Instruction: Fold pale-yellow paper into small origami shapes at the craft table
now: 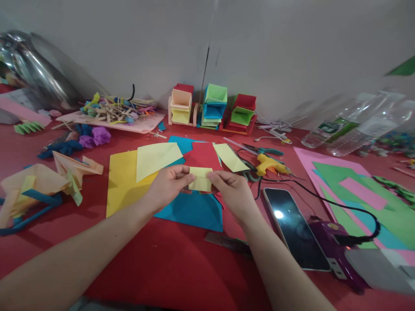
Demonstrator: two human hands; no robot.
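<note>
Both my left hand [171, 183] and my right hand [231, 188] pinch a small folded piece of pale yellow paper [200, 179], one at each end, thumbs on the near face. It is held above a blue sheet [194, 212] and a red sheet [203, 152]. A larger pale yellow sheet [155, 159] lies beyond my left hand, partly over a deeper yellow sheet [121, 183]. Another pale yellow strip [230, 156] rests beyond my right hand. Close to my right forearm a cutter knife [227, 242] lies on the red table, partly hidden by the arm.
Small folded paper boxes [212, 108] on stands line the wall. At right are a yellow glue gun [271, 165], pliers [264, 150], a phone [295, 226], a purple power socket [337, 246], plastic bottles [366, 125] and coloured sheets [359, 185]. Crumpled paper [35, 190] and sticks [119, 110] lie left.
</note>
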